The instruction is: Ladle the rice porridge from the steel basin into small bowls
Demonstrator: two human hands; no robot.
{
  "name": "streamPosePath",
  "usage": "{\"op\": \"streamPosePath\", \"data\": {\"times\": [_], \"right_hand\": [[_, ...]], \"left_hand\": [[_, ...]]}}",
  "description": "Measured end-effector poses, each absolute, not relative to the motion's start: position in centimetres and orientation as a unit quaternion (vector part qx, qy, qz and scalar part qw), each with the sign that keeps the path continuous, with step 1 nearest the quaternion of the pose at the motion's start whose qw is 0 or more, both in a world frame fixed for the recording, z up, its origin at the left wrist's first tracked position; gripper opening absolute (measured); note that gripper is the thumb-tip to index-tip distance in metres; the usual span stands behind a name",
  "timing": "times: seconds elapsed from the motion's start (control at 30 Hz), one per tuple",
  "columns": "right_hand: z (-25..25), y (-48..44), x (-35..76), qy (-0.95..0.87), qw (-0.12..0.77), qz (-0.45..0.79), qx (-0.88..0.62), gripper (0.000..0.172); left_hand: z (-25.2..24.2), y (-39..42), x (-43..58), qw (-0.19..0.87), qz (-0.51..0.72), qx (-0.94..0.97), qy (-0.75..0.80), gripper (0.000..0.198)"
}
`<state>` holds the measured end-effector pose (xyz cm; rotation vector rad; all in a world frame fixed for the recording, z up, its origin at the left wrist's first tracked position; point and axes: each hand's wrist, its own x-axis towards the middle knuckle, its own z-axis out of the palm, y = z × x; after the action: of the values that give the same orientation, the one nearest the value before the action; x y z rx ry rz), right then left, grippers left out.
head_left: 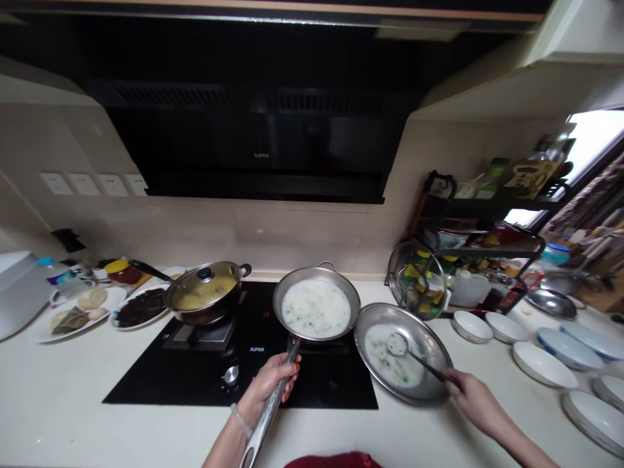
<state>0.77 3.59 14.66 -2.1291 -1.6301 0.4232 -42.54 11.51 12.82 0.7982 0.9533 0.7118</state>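
My left hand (269, 383) is closed round the long metal handle (273, 406) of a steel wok (316, 311) that sits on the black hob and holds white soup with green flecks. My right hand (468, 393) grips the dark handle of a ladle (402, 344). The ladle's bowl rests in a wide steel basin (403, 351) just right of the wok. A shallow pool of the same white soup lies in that basin.
A lidded pan (205, 298) stands on the left burner. Plates of food (78, 311) lie at the far left. A glass lid (416, 281) leans by a spice rack (482, 247). Several white bowls (543, 361) line the counter on the right. A range hood (253, 136) hangs overhead.
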Motion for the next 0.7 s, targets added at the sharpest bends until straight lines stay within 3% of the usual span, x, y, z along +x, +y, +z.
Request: {"op": "streamPosePath", "data": {"times": [0.1, 0.2, 0.4, 0.57, 0.7], "right_hand": [[13.2, 2.6, 0.3, -0.651, 0.058, 0.031, -0.756, 0.045], [13.9, 2.9, -0.4, -0.67, -0.004, -0.034, -0.741, 0.058], [17.9, 7.5, -5.2, -0.673, 0.125, -0.02, -0.729, 0.046], [19.9, 11.1, -12.0, -0.709, 0.115, 0.083, -0.691, 0.042], [19.7, 13.2, -15.2, -0.674, 0.161, 0.194, -0.695, 0.031]], "left_hand": [[12.4, 11.6, -42.6, 0.756, 0.329, 0.363, 0.435, 0.047], [12.0, 11.7, -42.7, 0.755, 0.333, 0.361, 0.435, 0.046], [12.1, 11.6, -42.6, 0.754, 0.333, 0.362, 0.435, 0.046], [12.4, 11.6, -42.5, 0.754, 0.327, 0.367, 0.435, 0.045], [12.6, 11.5, -42.3, 0.75, 0.337, 0.365, 0.436, 0.045]]}}
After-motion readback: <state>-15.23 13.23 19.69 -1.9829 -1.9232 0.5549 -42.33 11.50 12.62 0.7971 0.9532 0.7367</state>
